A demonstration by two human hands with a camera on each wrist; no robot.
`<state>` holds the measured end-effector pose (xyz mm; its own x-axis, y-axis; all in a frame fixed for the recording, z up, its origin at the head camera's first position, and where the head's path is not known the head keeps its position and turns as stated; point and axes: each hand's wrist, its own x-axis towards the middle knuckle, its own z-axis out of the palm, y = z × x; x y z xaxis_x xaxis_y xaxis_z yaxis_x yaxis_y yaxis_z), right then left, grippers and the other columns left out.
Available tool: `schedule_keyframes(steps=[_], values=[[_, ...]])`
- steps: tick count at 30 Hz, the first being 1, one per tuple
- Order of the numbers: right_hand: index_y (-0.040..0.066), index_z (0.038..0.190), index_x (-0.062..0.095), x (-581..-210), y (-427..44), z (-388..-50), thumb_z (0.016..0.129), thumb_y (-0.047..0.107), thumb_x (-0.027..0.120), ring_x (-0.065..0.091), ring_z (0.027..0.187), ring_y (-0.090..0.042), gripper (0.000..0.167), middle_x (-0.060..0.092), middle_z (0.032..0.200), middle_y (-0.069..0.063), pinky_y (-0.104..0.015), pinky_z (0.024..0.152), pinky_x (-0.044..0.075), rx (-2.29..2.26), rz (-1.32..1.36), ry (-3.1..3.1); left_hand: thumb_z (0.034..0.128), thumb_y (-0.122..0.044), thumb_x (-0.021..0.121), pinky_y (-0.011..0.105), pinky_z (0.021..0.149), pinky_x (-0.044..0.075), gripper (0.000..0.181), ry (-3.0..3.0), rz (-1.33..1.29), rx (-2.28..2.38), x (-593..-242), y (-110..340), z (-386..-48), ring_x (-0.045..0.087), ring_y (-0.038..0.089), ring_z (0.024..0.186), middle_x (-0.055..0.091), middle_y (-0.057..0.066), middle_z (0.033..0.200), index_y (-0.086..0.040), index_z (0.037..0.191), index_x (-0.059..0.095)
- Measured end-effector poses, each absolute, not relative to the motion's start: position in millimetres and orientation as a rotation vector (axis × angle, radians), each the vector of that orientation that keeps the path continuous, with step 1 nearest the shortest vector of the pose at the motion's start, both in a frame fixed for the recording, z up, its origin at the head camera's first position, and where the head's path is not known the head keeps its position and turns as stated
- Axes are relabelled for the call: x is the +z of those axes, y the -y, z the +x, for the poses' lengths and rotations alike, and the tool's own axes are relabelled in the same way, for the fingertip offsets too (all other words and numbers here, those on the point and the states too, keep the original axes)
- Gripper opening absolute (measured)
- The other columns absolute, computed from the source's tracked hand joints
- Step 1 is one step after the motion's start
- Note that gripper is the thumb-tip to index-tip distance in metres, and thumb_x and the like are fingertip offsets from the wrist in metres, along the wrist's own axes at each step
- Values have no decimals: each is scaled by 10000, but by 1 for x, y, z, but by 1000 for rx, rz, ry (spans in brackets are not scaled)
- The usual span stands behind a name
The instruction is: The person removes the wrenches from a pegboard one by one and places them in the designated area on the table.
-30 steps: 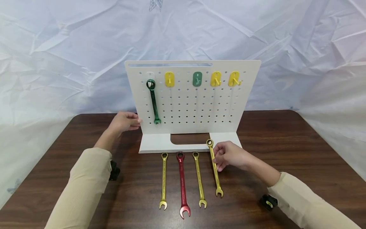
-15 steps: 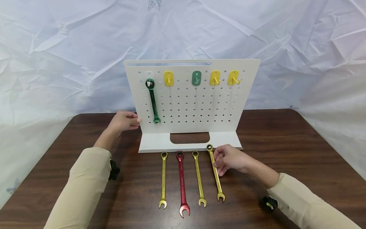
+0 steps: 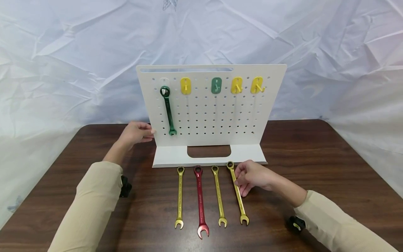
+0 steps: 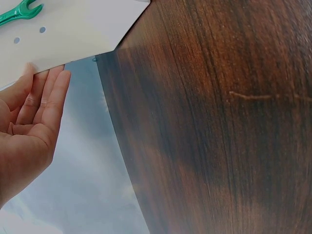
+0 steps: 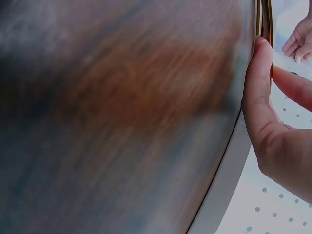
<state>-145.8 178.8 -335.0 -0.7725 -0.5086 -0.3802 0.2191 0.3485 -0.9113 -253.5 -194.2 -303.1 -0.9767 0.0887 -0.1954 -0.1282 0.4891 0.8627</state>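
Note:
My left hand (image 3: pixel 136 133) pinches the left edge of a white pegboard (image 3: pixel 204 138), thumb in front and fingers behind, as the left wrist view (image 4: pixel 34 109) shows. My right hand (image 3: pixel 254 176) pinches the shaft of the rightmost gold combination wrench (image 3: pixel 238 196) between thumb and fingers. That wrench is at the tabletop, its ring end by the board's base; whether it touches the table I cannot tell. To its left lie another gold wrench (image 3: pixel 219 196), a larger red wrench (image 3: pixel 200 199) and a third gold wrench (image 3: pixel 180 199), side by side. A green wrench (image 3: pixel 168 112) hangs on the board's leftmost hook.
Along the board's upper part are a yellow hook (image 3: pixel 185 86), a green hook (image 3: pixel 216 85) and two more yellow hooks, including the rightmost yellow hook (image 3: pixel 257 85). The dark wooden table (image 3: pixel 302 154) has a pale crumpled cloth (image 3: pixel 201 31) behind it.
My right hand has lowered the rightmost gold wrench and drawn it slightly toward the front of the table. The left hand stays on the board's edge.

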Motion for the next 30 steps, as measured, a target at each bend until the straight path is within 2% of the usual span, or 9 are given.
schedule_keyframes(steps=[23, 30], values=[[-63, 842, 470, -340, -175, -144, 824, -109, 528, 601, 500, -194, 76, 556, 626, -150, -371, 519, 563, -1456, -145, -2005, 930, -131, 539, 398, 886, 484, 322, -2509, -39, 1493, -304, 194, -254, 538, 385, 1069, 533, 265, 1165, 102, 1151, 518], [-131, 883, 473, -339, -175, -144, 838, -95, 533, 602, 495, -194, 83, 557, 621, -150, -381, 510, 561, -1439, -134, -2032, 928, -130, 542, 399, 885, 485, 325, -2506, -40, 1501, -304, 194, -255, 537, 387, 1068, 531, 264, 1164, 103, 1153, 513]])
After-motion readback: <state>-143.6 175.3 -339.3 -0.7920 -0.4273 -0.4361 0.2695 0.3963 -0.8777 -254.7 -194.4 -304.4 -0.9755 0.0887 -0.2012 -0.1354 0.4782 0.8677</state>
